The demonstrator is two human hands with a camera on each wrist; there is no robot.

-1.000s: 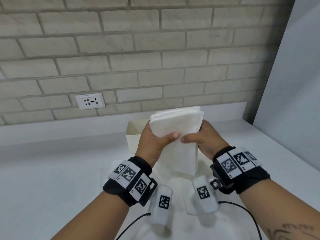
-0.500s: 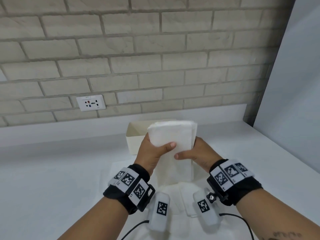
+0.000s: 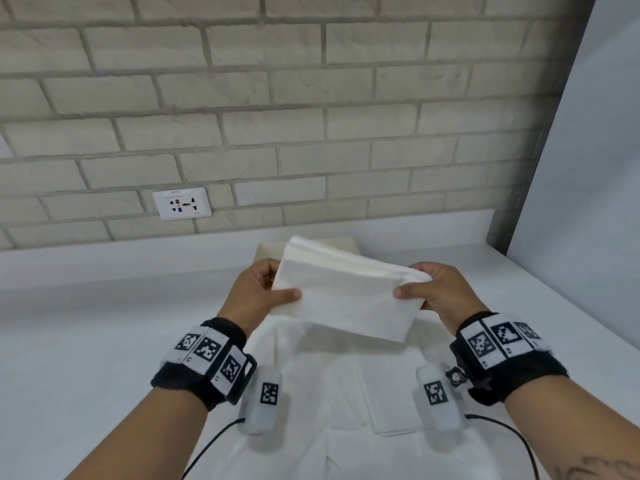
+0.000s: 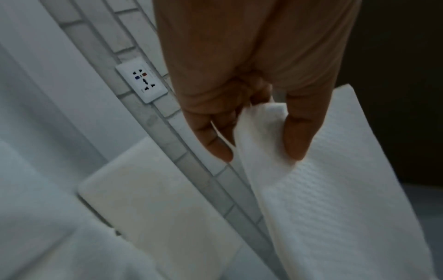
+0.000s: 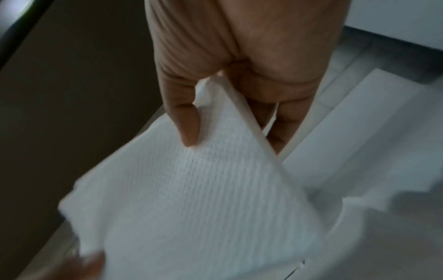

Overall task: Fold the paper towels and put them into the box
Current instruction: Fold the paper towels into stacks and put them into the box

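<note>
Holding a Folded Paper Towel Above the Box

A person's left hand (image 3: pixel 258 292) and right hand (image 3: pixel 438 292) grasp opposite ends of a folded paper towel (image 3: pixel 343 296), raised off the white table (image 3: pixel 86 341). On each side the thumb presses the near face while the fingers (image 4: pixel 215 140) curl behind it. The cream box (image 3: pixel 266 251) stands just beyond, against the brick wall (image 3: pixel 311 98), partly hidden by the towel. More paper towels (image 3: pixel 391 393) lie flat on the table below the wrists. A wall socket (image 3: pixel 181 203) sits at left.
</note>
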